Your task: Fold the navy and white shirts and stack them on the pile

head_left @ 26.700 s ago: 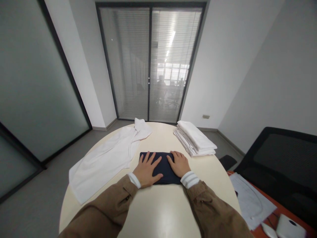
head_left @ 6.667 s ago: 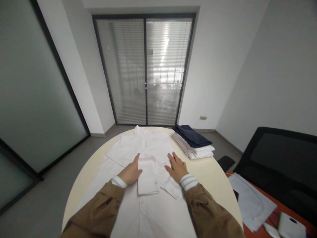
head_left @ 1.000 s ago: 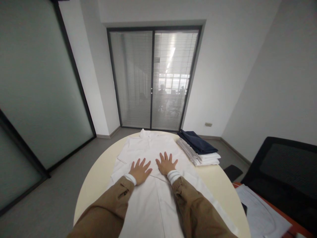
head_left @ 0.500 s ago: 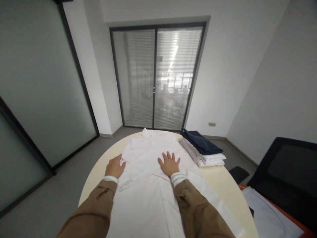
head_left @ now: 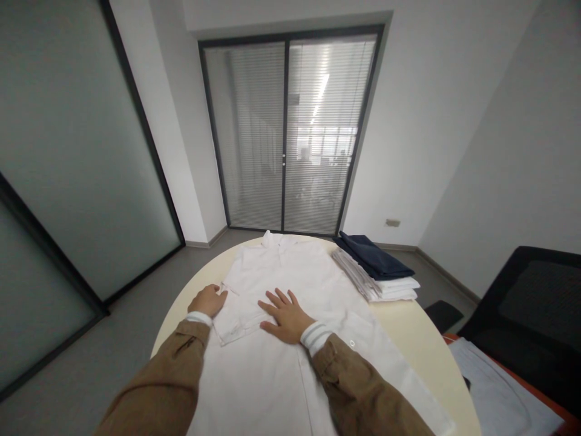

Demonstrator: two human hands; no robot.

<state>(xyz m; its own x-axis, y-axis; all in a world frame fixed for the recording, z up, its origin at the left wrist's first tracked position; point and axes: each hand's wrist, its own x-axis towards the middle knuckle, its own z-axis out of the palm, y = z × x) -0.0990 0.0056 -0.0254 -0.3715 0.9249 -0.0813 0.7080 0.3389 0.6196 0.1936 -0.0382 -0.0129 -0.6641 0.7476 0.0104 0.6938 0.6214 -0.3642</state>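
Note:
A white collared shirt [head_left: 254,387] is spread over the round table, its collar at the far edge and one sleeve [head_left: 231,324] folded across the left side. My left hand [head_left: 206,301] is at the left edge of the shirt, fingers bent and thumb over the cloth, closed on the edge. Palm down, my right hand [head_left: 287,316] rests on the middle of the shirt with its fingers spread, beside the folded part. My right forearm covers some of the lower right of the shirt.
The cream table [head_left: 408,327] curves around the shirt. A stack of folded white clothes [head_left: 393,289] stands at the right, with a folded navy garment [head_left: 374,257] on top. A black chair [head_left: 521,315] and some white cloth or paper [head_left: 494,387] are at the lower right.
My right hand has slid left and nearer to me across the shirt, turning its fingers leftward. My left hand has shifted slightly left at the shirt's edge. The view has moved a little.

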